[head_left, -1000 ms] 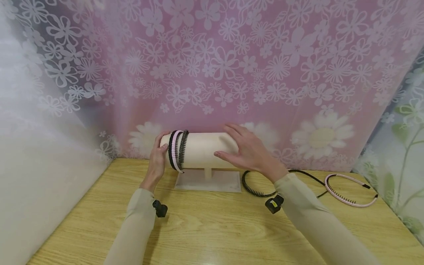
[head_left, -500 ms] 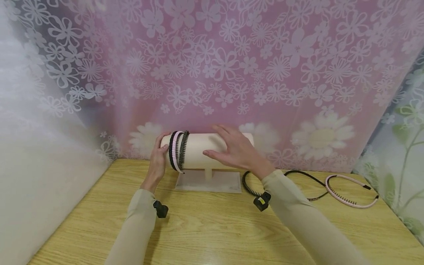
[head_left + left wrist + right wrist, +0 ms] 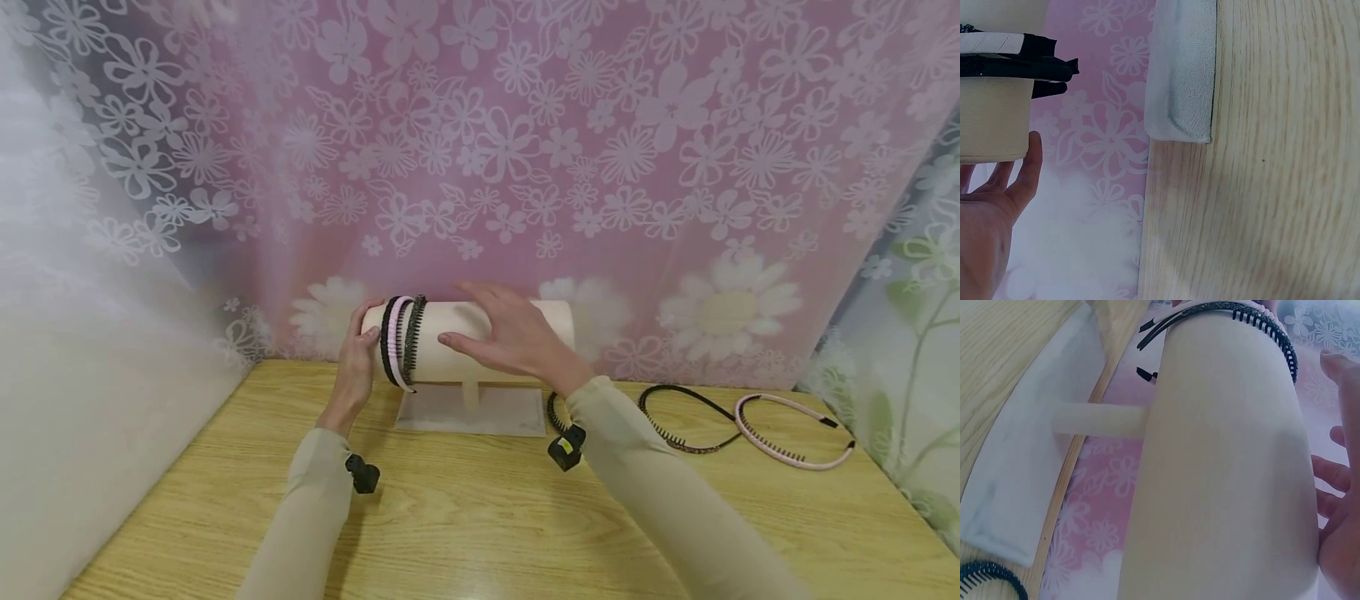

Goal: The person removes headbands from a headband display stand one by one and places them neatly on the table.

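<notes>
A cream cylindrical headband stand (image 3: 450,317) rises on a post from a flat pale base (image 3: 471,417). Round its left part sit a black braided headband (image 3: 387,342), a pink headband (image 3: 395,340) and a dark toothed headband (image 3: 412,342), close together. My left hand (image 3: 352,367) grips the stand's left end, thumb in front; the left wrist view has its fingers (image 3: 1034,156) against the roll's end. Over the bare middle of the roll lies my right hand (image 3: 517,333), thumb and fingers spread, holding nothing. In the right wrist view its fingers (image 3: 1335,472) are along the roll's far side.
On the wooden table (image 3: 450,517) at the right lie a black toothed headband (image 3: 552,412), partly hidden by the right arm, a thin dark headband (image 3: 682,447) and a pink toothed headband (image 3: 795,457). A flowered pink curtain (image 3: 487,167) hangs close behind the stand.
My right hand has moved left along the roll, from its right end to the middle, uncovering that end. The left hand and the headbands have stayed in place.
</notes>
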Tool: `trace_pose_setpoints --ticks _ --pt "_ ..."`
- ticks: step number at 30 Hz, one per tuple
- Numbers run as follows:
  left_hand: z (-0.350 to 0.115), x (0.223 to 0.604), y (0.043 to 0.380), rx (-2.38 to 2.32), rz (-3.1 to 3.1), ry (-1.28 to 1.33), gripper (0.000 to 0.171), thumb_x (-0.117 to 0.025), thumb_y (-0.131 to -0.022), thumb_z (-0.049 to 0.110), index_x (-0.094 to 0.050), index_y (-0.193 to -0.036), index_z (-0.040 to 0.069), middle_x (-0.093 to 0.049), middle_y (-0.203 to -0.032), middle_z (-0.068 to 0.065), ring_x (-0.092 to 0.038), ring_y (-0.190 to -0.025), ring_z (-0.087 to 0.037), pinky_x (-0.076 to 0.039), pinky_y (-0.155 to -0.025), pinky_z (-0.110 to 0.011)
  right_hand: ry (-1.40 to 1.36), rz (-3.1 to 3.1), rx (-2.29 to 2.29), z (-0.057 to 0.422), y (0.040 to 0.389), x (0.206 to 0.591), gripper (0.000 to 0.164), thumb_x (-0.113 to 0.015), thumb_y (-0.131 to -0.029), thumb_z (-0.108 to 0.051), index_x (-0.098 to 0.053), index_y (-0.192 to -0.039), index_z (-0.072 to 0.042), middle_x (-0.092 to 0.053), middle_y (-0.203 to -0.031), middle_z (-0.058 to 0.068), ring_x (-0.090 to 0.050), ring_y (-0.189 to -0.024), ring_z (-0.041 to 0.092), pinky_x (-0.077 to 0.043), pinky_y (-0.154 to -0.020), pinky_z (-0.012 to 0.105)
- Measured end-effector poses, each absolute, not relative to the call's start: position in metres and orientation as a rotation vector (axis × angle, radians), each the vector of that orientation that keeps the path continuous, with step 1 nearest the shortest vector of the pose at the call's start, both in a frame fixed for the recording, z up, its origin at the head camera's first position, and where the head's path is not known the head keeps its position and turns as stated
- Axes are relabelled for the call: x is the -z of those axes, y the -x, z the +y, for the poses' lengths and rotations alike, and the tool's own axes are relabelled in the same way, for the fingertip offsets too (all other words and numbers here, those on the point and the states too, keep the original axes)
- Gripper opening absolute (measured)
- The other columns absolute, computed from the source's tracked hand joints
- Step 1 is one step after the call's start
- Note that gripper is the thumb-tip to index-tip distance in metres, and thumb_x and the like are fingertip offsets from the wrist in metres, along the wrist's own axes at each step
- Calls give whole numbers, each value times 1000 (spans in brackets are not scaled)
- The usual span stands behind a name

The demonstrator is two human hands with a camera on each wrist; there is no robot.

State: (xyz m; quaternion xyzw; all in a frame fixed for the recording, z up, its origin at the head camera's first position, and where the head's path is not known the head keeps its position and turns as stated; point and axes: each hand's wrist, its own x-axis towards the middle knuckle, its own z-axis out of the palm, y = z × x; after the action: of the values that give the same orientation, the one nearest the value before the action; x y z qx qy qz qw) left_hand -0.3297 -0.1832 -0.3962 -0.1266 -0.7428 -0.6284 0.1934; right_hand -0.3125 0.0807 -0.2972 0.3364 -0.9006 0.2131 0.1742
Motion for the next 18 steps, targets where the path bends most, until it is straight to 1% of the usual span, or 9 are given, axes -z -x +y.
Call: trace_pose_setpoints --ticks 4,7,9,12,15,18 --pt "-183 395 329 1756 -2071 372 49 -35 -104 29 -42 -153 29 -45 -155 -4 -53 -118 -29 -48 -92 -37 -971 -2536 -596 74 316 297 74 -64 -92 -61 -46 -154 -24 -50 -157 3 -47 -144 28 -39 -117 51" --pt "-183 395 330 1758 -2059 379 49 -36 -104 28 -43 -153 28 -46 -154 -4 -53 -117 -27 -49 -89 -31 -985 -2527 -588 69 318 297 73 -64 -92 -61 -48 -153 -24 -52 -155 2 -51 -142 27 -42 -114 49" --pt "-183 396 331 1756 -2060 379 49 -36 -104 28 -43 -152 28 -46 -154 -3 -53 -117 -26 -48 -89 -30 -987 -2532 -576 67 319 297 73 -63 -92 -62 -48 -153 -24 -53 -155 2 -52 -141 27 -44 -113 49" --pt "-183 397 333 1755 -2054 387 50 -35 -103 27 -43 -153 26 -43 -157 -1 -52 -123 -27 -46 -96 -36 -995 -2547 -558 62 321 296 72 -63 -93 -61 -49 -152 -22 -54 -154 2 -54 -139 27 -44 -112 48" --pt "-183 398 334 1763 -2044 394 50 -35 -103 26 -43 -153 24 -42 -158 1 -52 -124 -25 -47 -96 -35 -970 -2584 -510 56 323 296 73 -61 -92 -64 -49 -152 -24 -54 -154 1 -53 -139 27 -43 -112 52" --pt "-183 397 334 1776 -2041 391 49 -35 -104 25 -43 -152 25 -43 -156 0 -53 -120 -23 -48 -92 -28 -930 -2603 -425 50 323 296 75 -59 -91 -70 -49 -151 -27 -55 -152 1 -53 -138 28 -43 -109 57"
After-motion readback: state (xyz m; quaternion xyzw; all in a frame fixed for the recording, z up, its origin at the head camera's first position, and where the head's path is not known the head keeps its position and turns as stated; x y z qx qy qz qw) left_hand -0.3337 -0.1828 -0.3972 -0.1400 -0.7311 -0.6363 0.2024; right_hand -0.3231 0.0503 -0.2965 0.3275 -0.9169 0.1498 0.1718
